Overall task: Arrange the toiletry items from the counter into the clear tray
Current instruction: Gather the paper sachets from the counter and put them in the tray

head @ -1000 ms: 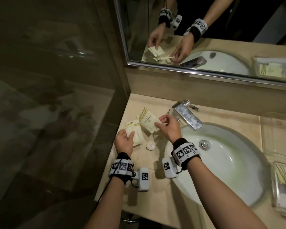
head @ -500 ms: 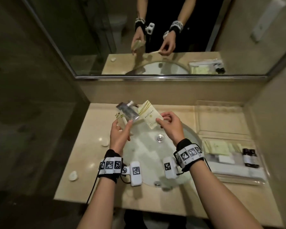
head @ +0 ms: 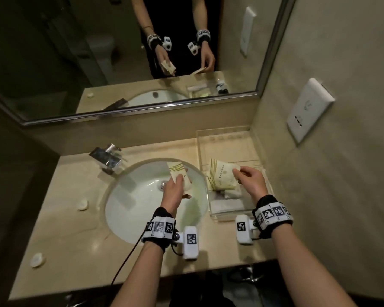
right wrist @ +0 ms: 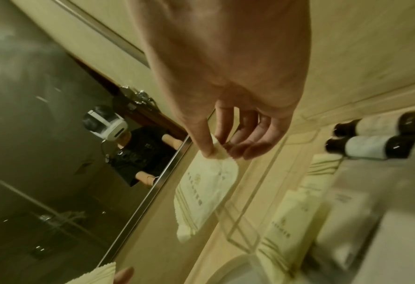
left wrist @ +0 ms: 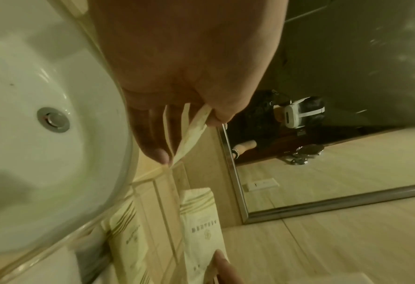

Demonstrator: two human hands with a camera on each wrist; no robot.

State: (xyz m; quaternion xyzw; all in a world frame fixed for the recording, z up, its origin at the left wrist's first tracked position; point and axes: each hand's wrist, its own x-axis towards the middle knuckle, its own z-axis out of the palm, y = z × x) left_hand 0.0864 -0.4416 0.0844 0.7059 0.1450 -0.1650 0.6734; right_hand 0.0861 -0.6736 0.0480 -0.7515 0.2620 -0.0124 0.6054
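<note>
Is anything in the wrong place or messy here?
Two small round white items sit alone on the counter left of the sink, far from the clear tray. Nothing looks spilled or broken.

Both forearms reach forward, banded at the wrists. The left hand [head: 173, 191] pinches flat cream sachets [head: 179, 173]; the right hand [head: 249, 180] pinches a cream striped packet [head: 220, 176] by its corner.

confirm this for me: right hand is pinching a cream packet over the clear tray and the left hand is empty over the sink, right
Not quite. The left hand is not empty: it holds cream packets over the sink, as the head view shows, and the left wrist view shows them pinched between thumb and fingers. The rest stands: the right hand pinches a cream packet over the clear tray.
</note>
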